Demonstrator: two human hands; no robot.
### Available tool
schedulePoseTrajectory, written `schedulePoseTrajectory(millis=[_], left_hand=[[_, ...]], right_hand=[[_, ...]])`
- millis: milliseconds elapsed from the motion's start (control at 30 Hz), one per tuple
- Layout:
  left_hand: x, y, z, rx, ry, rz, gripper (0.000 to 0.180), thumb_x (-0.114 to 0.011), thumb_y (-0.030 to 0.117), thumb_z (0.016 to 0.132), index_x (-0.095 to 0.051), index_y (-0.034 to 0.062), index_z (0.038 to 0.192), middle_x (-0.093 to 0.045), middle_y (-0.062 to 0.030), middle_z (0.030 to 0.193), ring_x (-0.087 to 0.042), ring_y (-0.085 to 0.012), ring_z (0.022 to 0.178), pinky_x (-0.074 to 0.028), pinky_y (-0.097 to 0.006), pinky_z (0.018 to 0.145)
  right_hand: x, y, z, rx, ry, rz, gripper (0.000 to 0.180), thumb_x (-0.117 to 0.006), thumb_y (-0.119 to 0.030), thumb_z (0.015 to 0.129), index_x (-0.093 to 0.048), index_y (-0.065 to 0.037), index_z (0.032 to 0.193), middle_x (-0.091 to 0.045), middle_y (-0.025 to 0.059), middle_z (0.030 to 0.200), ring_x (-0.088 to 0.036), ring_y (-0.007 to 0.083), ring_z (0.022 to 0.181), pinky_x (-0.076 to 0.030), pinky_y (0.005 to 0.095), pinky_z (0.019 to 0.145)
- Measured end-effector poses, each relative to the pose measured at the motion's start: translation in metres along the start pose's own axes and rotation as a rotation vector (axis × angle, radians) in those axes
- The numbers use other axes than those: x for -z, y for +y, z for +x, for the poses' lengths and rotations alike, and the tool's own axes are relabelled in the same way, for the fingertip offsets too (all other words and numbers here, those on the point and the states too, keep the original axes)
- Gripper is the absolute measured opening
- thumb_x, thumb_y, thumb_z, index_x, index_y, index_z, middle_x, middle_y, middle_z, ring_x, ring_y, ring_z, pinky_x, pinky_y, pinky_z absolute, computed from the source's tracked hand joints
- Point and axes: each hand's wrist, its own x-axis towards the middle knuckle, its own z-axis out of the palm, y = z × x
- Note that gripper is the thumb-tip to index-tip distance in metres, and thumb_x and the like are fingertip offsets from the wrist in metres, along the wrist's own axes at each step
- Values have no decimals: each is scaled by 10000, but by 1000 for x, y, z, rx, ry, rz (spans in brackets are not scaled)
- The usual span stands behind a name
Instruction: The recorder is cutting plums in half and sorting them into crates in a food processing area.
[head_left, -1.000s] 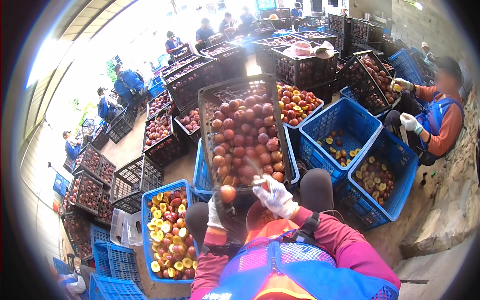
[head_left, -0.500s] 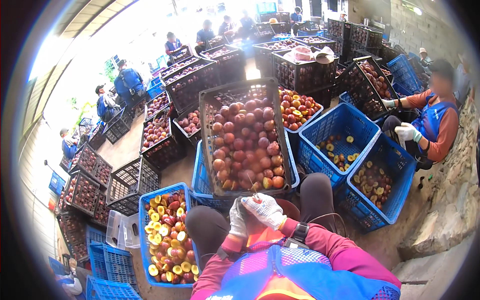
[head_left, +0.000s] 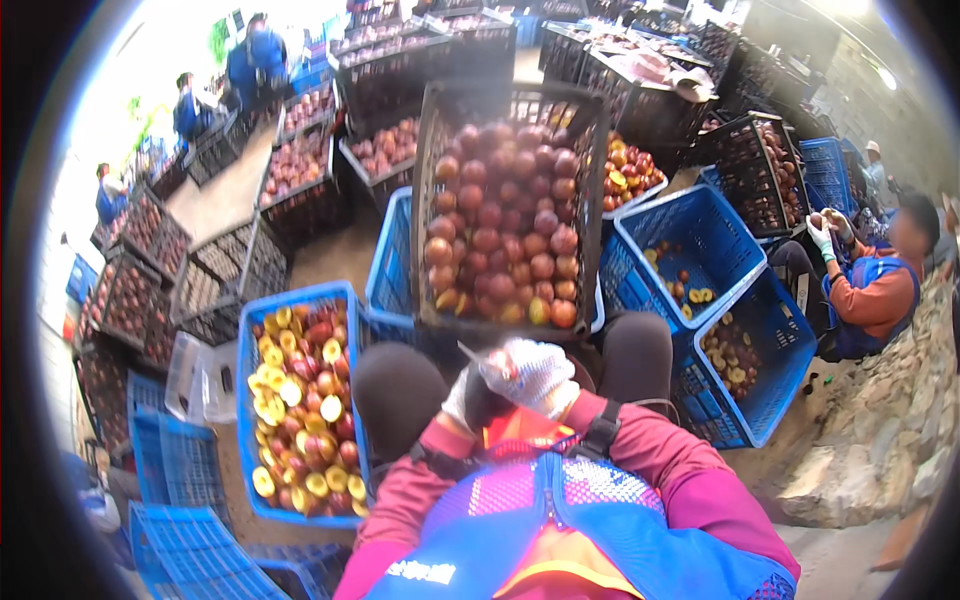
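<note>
My right hand [head_left: 541, 376], in a white dotted glove, is closed on a small knife [head_left: 467, 351] whose thin blade points up and left. Pressed against it is my left hand [head_left: 468, 400], gloved in white and dark grey. Its fingers are curled, and what they hold is hidden. Both hands are together between my knees. Just beyond them a black crate [head_left: 424, 205] of whole plums [head_left: 505, 225] leans toward me, on a blue crate [head_left: 388, 270]. By my left knee, a blue crate [head_left: 243, 420] is full of cut plum halves [head_left: 300, 400].
Two blue crates [head_left: 690, 215] with some cut plums stand at the right. Beyond them a co-worker [head_left: 870, 290] in gloves sits holding a plum. Black crates of plums [head_left: 300, 165] are stacked ahead and left. Blue crates [head_left: 180, 460] lie lower left, and a rough stone wall [head_left: 870, 430] runs along the right.
My view has tilted down and shifted. My hands have drawn closer together, and the knife blade shows more plainly. The co-worker's hands have left the tilted crate and come together around a plum.
</note>
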Motion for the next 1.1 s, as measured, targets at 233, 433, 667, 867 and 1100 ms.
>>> schedulePoseTrajectory(millis=[233, 433, 667, 867, 1100], left_hand=[[59, -10, -13, -110, 68, 405, 213, -690, 221, 1058, -710, 114, 1240, -638, 3, 968, -551, -107, 629, -427, -298, 519], [50, -6, -31, 158, 160, 187, 336, -709, 106, 1062, -607, 113, 1383, -566, -1, 883, -454, -114, 580, -369, -306, 486], [65, -16, -21, -51, -140, 738, 385, -785, 48, 958, -633, 72, 1311, -664, -3, 951, -614, -93, 741, -504, -315, 633], [46, -16, -8, -264, -275, 956, 344, -741, 286, 1012, -681, 70, 1272, -729, -101, 997, -708, -261, 863, -568, -424, 804], [62, -36, -6, 76, 308, 220, 297, -610, 315, 1076, -651, 78, 1251, -594, -44, 759, -458, -145, 504, -367, -335, 468]], right_hand=[[-23, 13, -8, 72, -241, -17, 297, -775, -409, 981, -706, -128, 914, -722, 90, 846, -738, 262, 770, -545, 390, 650], [-25, 36, -21, -140, -506, 406, 289, -767, -381, 983, -742, -101, 1050, -743, 102, 986, -738, 248, 911, -558, 387, 738], [26, 22, 3, 315, -338, 40, 373, -842, -423, 891, -748, -83, 1014, -735, 123, 833, -725, 340, 725, -559, 464, 642], [56, 24, 15, 490, -433, 8, 391, -874, -420, 849, -752, -91, 1022, -740, 105, 814, -739, 336, 717, -579, 460, 649], [40, 53, 41, -106, -349, 469, 171, -695, -224, 1034, -723, -56, 1024, -735, 135, 914, -742, 342, 825, -582, 457, 735]])
